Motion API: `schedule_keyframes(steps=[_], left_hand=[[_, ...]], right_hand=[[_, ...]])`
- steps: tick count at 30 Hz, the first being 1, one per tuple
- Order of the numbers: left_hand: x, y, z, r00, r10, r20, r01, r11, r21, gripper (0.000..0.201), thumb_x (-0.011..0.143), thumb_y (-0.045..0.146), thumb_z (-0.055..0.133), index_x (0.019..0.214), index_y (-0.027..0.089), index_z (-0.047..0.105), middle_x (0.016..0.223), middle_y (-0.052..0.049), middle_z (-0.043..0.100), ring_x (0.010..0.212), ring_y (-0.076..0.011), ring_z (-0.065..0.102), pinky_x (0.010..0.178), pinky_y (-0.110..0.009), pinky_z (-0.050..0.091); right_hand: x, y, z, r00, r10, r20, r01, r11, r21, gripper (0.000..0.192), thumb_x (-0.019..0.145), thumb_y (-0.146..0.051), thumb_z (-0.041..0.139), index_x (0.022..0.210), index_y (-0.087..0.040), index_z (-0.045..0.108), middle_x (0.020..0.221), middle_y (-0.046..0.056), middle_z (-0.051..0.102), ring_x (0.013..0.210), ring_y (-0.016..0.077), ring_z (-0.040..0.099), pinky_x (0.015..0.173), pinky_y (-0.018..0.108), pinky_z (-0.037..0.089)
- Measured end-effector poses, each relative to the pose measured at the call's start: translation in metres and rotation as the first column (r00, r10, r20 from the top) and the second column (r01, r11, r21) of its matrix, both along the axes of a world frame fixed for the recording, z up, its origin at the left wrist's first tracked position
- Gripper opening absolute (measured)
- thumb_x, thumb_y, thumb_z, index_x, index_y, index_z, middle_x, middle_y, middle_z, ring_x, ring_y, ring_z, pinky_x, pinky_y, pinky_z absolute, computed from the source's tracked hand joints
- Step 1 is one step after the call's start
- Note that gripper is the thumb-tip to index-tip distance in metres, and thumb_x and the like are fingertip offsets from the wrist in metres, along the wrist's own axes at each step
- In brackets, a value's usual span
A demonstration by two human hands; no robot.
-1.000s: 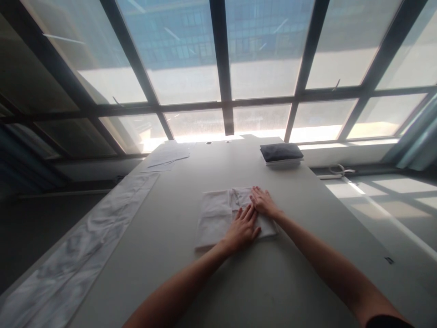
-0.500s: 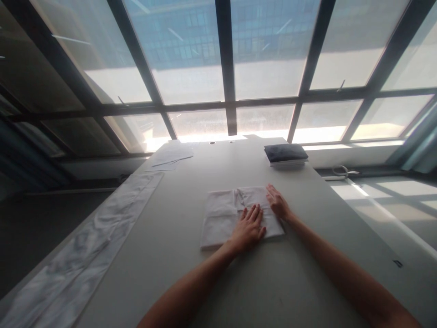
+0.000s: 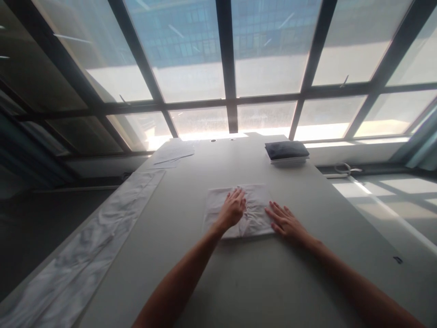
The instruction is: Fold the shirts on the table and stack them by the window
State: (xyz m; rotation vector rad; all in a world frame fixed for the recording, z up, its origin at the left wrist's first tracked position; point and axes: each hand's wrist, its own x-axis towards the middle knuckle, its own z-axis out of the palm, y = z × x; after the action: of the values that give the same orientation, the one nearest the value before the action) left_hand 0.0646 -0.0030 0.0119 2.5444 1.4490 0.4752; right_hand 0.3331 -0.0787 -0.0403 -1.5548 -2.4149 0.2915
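Note:
A white folded garment (image 3: pixel 218 207) lies flat on the white table, with creases bunched across its middle and right half. My left hand (image 3: pixel 233 209) rests on top of it near the centre; its fingers point away from me and are slightly bent. My right hand (image 3: pixel 285 223) is at the garment's right edge, palm down, with fingers spread and fingertips touching the cloth. The garment's layers under my left hand are hidden.
A stack of folded cloth (image 3: pixel 287 152), dark on top and white below, sits at the far right of the table (image 3: pixel 184 273). White sheets (image 3: pixel 174 152) lie at the far left. A long white cloth (image 3: pixel 85 246) runs along the left edge. Windows stand beyond.
My left hand has moved left and slightly away from me over the garment. My right hand has shifted toward me, along the right edge. The garment's middle is more creased.

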Motion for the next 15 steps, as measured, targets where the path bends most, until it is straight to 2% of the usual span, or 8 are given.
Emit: schedule_keyframes(steps=[2,3,8,11,15], left_hand=[[-0.009,0.014,-0.003,0.99,0.136,-0.021,-0.137,0.991,-0.004,0.052,0.11,0.036,0.028,0.155,0.016,0.043,0.163,-0.014,0.04,0.154,-0.0276,0.031,0.125,-0.049,0.026],[-0.011,0.018,-0.007,0.985,0.166,-0.05,-0.166,0.986,-0.006,0.053,0.109,0.037,0.029,0.156,0.015,0.042,0.163,-0.015,0.04,0.154,-0.029,0.03,0.124,-0.05,0.026],[-0.008,0.023,-0.032,0.972,0.157,-0.177,-0.153,0.987,0.037,0.057,0.109,0.039,0.027,0.158,0.013,0.039,0.165,-0.016,0.035,0.155,-0.0314,0.025,0.125,-0.058,0.02],[-0.005,0.022,-0.034,0.968,0.17,-0.184,-0.163,0.985,0.054,0.057,0.109,0.036,0.026,0.159,0.012,0.037,0.165,-0.017,0.034,0.155,-0.0309,0.026,0.124,-0.058,0.021],[-0.005,0.022,-0.032,0.967,0.182,-0.177,-0.175,0.983,0.05,0.057,0.109,0.034,0.027,0.161,0.013,0.033,0.164,-0.017,0.036,0.155,-0.03,0.026,0.125,-0.057,0.022]], right_hand=[[-0.002,0.0,0.002,1.0,0.014,-0.015,-0.014,1.0,-0.013,0.063,0.098,-0.028,0.044,0.161,-0.028,0.037,0.17,0.005,0.018,0.158,0.0239,0.013,0.126,0.054,0.015],[-0.004,0.0,0.003,1.0,0.017,-0.017,-0.018,1.0,-0.02,0.066,0.095,-0.022,0.044,0.16,-0.026,0.039,0.17,0.004,0.019,0.158,0.0234,0.012,0.126,0.055,0.013],[-0.017,-0.003,0.006,0.999,0.046,-0.014,-0.046,0.999,-0.024,0.077,0.082,-0.01,0.044,0.158,-0.025,0.044,0.169,0.005,0.024,0.158,0.023,0.015,0.126,0.056,0.012],[-0.026,-0.006,0.007,0.998,0.055,-0.018,-0.054,0.998,0.017,0.068,0.089,-0.013,0.043,0.156,-0.026,0.046,0.167,0.007,0.028,0.156,0.0247,0.021,0.126,0.056,0.015],[-0.033,-0.011,0.01,0.994,0.109,-0.017,-0.109,0.993,0.044,0.053,0.103,-0.03,0.042,0.156,-0.029,0.047,0.167,0.008,0.028,0.156,0.0273,0.021,0.125,0.057,0.018]])
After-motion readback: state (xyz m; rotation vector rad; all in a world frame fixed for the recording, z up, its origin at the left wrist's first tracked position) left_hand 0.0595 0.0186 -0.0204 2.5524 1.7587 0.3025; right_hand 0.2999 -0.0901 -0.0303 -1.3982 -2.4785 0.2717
